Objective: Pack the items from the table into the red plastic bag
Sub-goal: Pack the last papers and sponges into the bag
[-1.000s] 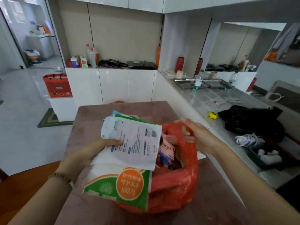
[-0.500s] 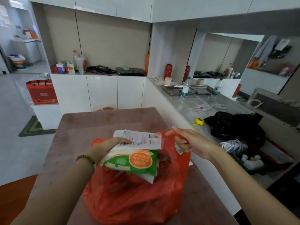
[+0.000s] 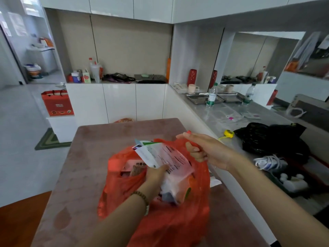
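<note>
Left hand (image 3: 156,172) is reaching down into the mouth of the red bag (image 3: 178,220), forearm coming up from the lower left, a beaded bracelet (image 3: 141,196) sitting on the wrist. The fingers are clamping around a pack (image 3: 175,186), white with orange and green print, with a printed paper sheet (image 3: 167,159) lying against it. The pack is standing partly inside the bag, its lower end down among the other items, its upper end and the sheet poking out above the rim, tilting away from the camera.

Right hand (image 3: 204,150) is stretching in from the right, arm running long across the lower right corner. Thumb and forefinger are pinching the far-right rim of the bag and lifting it, and the other fingers are curling under the palm. That pull is keeping the mouth wide open.

The bag is sitting on the brown table (image 3: 99,139), near its right edge, bulging and crinkling. Inside, to the left of the left hand, a pale box with dark lettering (image 3: 138,164) is showing, with something brownish beside it; the blur is too strong to tell what.

Off to the right, on the grey counter (image 3: 219,120), a black bag (image 3: 267,138) is slumping, with a yellow tape measure (image 3: 228,133) just beside it. A bottle (image 3: 211,96) is standing farther back by a metal tray (image 3: 197,98).
</note>
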Tool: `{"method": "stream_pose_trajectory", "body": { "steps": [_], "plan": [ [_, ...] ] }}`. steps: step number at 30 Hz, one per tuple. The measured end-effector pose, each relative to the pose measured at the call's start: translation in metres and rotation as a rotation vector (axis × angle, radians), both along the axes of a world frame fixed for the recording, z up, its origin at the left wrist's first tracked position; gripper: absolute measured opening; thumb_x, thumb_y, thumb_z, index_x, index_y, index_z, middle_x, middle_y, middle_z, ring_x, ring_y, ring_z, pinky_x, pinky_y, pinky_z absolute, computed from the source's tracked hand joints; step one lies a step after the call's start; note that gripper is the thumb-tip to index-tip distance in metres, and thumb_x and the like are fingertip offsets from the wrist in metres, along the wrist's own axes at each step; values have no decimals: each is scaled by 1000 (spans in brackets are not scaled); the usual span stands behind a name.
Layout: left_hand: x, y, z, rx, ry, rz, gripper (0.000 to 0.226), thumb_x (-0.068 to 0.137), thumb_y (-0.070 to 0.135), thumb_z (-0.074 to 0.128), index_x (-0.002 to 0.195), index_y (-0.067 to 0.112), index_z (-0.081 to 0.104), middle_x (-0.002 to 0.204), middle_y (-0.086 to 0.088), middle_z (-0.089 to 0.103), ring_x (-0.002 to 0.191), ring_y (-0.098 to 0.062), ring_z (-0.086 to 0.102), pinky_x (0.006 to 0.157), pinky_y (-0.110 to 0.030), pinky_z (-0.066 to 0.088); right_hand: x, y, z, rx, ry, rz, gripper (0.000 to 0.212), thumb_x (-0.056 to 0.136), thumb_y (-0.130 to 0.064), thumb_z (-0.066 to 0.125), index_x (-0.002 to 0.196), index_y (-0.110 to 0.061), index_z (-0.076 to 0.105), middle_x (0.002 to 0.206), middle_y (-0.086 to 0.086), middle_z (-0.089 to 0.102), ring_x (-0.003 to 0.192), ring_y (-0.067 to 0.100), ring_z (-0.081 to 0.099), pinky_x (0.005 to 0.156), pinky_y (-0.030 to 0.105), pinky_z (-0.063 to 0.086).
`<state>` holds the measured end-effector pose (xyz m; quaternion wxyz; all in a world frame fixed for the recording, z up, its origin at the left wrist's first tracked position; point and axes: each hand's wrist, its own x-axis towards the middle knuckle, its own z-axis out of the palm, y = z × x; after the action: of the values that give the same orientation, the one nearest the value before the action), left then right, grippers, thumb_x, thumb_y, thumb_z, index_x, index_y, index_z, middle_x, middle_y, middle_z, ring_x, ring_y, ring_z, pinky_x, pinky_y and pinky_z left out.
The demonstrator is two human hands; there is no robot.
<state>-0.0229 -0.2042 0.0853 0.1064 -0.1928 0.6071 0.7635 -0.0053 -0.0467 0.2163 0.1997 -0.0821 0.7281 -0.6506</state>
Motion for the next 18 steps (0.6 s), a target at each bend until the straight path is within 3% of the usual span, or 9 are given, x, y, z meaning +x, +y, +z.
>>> {"method": "stream_pose_trajectory", "body": {
  "steps": [4,6,8,9,11,13,16,18],
  "plan": [
    [13,-19,10,-29,11,-253,34,88,13,63,120,7,55,119,-17,65,101,-32,64,86,-44,54,1,6,-15,-11,-15,6,40,92,-39,50,126,-19,53,58,-7,31,43,5,21,41,19,13],
    [8,-46,27,-115,55,-280,20,88,29,63,102,16,62,107,-11,67,98,-25,63,83,-38,54,5,6,-31,25,-40,-2,43,83,-44,59,121,-25,56,59,-7,32,44,4,23,41,18,15],
    [0,-72,46,-263,128,-199,21,87,39,61,89,19,58,88,-6,62,88,-23,60,74,-33,53,10,1,-49,63,-49,-1,43,76,-49,63,113,-28,56,59,-9,33,44,4,24,44,19,16],
    [-3,-82,52,-331,169,-151,28,86,43,60,95,16,57,88,-5,61,87,-24,61,71,-31,51,13,-3,-57,100,-42,0,43,76,-50,63,113,-30,54,59,-9,34,44,5,25,46,21,16],
    [-7,-90,60,-420,258,-76,53,86,48,58,122,10,50,109,-8,61,98,-25,63,73,-31,53,18,-10,-67,191,-9,14,34,85,-44,61,115,-31,52,60,-9,37,44,4,28,45,19,19],
    [-8,-87,67,-476,362,-67,61,86,51,55,131,11,46,123,-6,55,109,-23,59,86,-37,53,20,-12,-68,286,21,100,25,90,-37,58,114,-32,53,66,-5,46,46,3,39,45,15,31],
    [-15,-66,77,-507,489,-134,53,90,49,50,128,14,50,119,0,56,111,-19,57,95,-34,48,16,2,-61,418,49,210,33,90,-45,56,110,-20,65,94,-3,68,82,7,63,77,17,50],
    [-25,-49,86,-511,539,-163,47,92,47,48,124,13,53,119,0,58,110,-18,57,94,-32,47,4,26,-55,387,32,111,46,88,-49,54,114,-12,66,110,0,69,100,10,65,92,21,50]
  ]
}}
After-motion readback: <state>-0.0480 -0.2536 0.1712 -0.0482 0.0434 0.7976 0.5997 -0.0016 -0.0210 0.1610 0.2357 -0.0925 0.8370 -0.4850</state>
